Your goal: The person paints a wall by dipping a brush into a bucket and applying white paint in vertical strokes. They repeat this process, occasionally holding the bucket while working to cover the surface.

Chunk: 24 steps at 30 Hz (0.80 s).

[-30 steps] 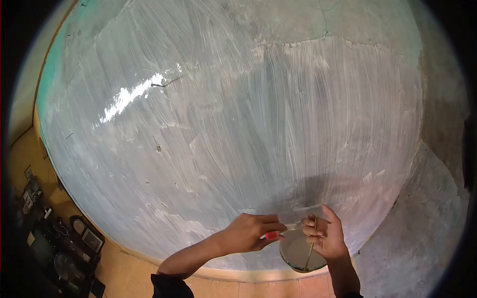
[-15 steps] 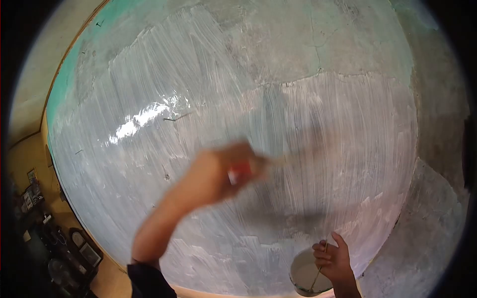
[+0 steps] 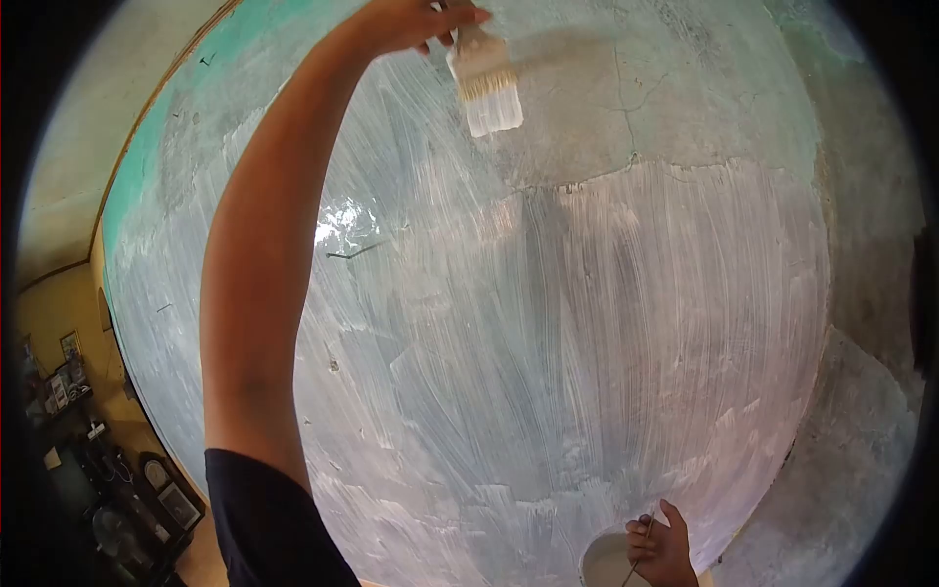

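Observation:
Raised to the top of the view, my left hand point(image 3: 416, 22) is closed on the handle of a wide flat paintbrush point(image 3: 479, 64). The brush hangs bristles down, their tips coated white, right over a bare grey patch of the wall point(image 3: 577, 98). Low at the right, my right hand point(image 3: 662, 550) has its fingers curled round the thin handle of a paint bucket point(image 3: 589, 563), with the thumb up. Pale paint shows inside the bucket, which the lower edge of the view cuts off.
Streaky, wet white paint point(image 3: 626, 323) covers much of the wall. A bent nail point(image 3: 352, 252) sticks out near the middle, another nail point(image 3: 206, 61) at upper left. Shelves with framed things point(image 3: 176, 504) stand at lower left. Rough grey wall point(image 3: 871, 411) continues at right.
My left hand has swung up from the middle of the wall to the top with the paintbrush. My right hand and the bucket sit slightly lower in view.

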### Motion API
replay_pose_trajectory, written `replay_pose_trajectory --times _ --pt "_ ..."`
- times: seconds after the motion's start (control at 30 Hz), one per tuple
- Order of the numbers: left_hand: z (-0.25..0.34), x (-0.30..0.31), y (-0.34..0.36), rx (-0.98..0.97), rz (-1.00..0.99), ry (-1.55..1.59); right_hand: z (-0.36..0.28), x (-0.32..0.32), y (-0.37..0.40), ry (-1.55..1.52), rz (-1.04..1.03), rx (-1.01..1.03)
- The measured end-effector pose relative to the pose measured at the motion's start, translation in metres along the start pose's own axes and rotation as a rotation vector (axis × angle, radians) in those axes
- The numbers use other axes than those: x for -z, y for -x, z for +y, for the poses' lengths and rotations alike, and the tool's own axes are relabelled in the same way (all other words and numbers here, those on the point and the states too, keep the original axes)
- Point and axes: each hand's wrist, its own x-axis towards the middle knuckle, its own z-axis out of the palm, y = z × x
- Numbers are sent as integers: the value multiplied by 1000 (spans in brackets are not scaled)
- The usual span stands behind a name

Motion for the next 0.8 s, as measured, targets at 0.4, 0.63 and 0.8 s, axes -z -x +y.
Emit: replay_pose_trajectory --times 0.4,0.63,0.8 --pt "-26 -63 37 -535 358 -458 0 4 8 34 185 93" --pt "29 -89 137 -490 99 -191 3 -4 9 65 218 118" --pt "14 -52 102 -356 -5 -41 3 8 5 41 179 93"
